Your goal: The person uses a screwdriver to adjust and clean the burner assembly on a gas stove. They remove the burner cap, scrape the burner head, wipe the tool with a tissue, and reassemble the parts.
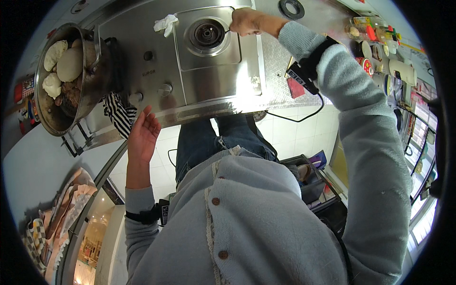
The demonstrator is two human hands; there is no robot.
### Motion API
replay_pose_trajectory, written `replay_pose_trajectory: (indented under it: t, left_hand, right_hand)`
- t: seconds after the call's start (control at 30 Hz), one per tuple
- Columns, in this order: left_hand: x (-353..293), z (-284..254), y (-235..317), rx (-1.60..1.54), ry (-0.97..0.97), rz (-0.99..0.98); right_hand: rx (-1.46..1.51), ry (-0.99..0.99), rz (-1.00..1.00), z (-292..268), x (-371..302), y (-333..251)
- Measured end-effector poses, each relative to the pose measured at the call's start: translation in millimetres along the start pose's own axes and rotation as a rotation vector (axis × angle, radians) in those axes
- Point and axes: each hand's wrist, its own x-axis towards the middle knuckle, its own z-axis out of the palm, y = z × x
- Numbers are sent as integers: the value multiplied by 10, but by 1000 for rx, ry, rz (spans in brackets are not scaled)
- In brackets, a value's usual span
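My right hand (245, 21) reaches across a stainless steel gas stove (209, 80) to the right edge of its burner (207, 33). Its fingers are closed on a thin dark object that touches the burner's rim; I cannot tell what it is. My left hand (143, 134) hangs open in front of the stove's front edge, holding nothing, close to a black-and-white striped cloth (118, 113). Two round knobs (164, 89) sit on the stove's front panel.
A large metal pot (90, 80) with pale dough pieces and dark food stands on the stove's left side. A crumpled white cloth (166, 22) lies left of the burner. Jars and containers (375, 42) crowd the counter at right. A black ring (291, 8) lies behind.
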Motion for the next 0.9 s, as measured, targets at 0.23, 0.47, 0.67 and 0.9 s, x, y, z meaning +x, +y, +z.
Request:
replay_pose_trajectory:
  t: [0.23, 0.47, 0.67, 0.9]
  left_hand:
    - [55, 50, -5, -31, -52, -16]
    - [80, 24, 18, -18, -68, -13]
    - [75, 57, 4, -52, -72, -28]
    - [60, 68, 16, -30, -73, 4]
  right_hand:
    - [161, 19, 51, -66, -55, 160]
    - [-692, 736, -548, 246, 56, 258]
    - [-52, 299, -240, 53, 183, 143]
    - [531, 445, -533, 265, 285, 404]
